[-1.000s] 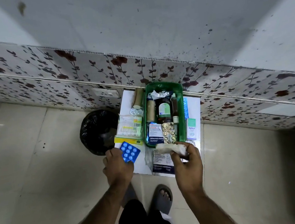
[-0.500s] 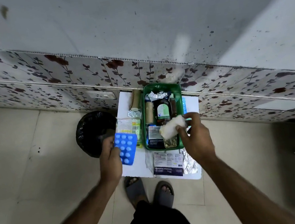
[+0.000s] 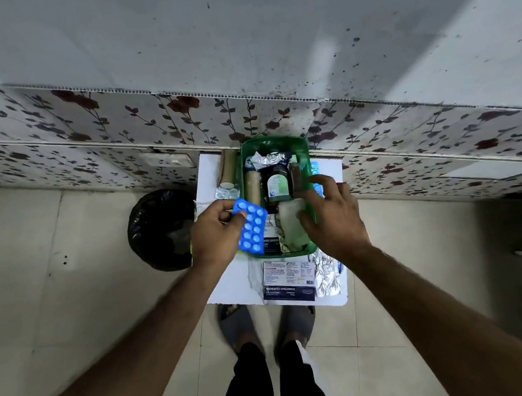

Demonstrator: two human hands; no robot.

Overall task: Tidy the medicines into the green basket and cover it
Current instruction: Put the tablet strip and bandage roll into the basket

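The green basket [image 3: 272, 143] stands on a small white table [image 3: 230, 283] against the wall. It holds a brown bottle with a green label [image 3: 278, 185], a tan roll, foil strips and boxes. My left hand [image 3: 213, 236] grips a blue blister pack [image 3: 253, 228] over the basket's left front edge. A white gauze bundle [image 3: 291, 227] lies in the basket's front right part. My right hand [image 3: 333, 218] hovers over the right rim with fingers spread, its thumb touching the bundle.
A medicated-dressings box [image 3: 288, 281] and a foil strip [image 3: 326, 275] lie on the table in front of the basket. A tan roll [image 3: 228, 170] lies left of it, a blue strip [image 3: 315, 168] right. A black-lined bin [image 3: 161, 229] stands left of the table.
My right hand carried the white bundle from the table's front into the basket and spread its fingers. My left hand lifted the blue blister pack up and right, to the basket's edge.
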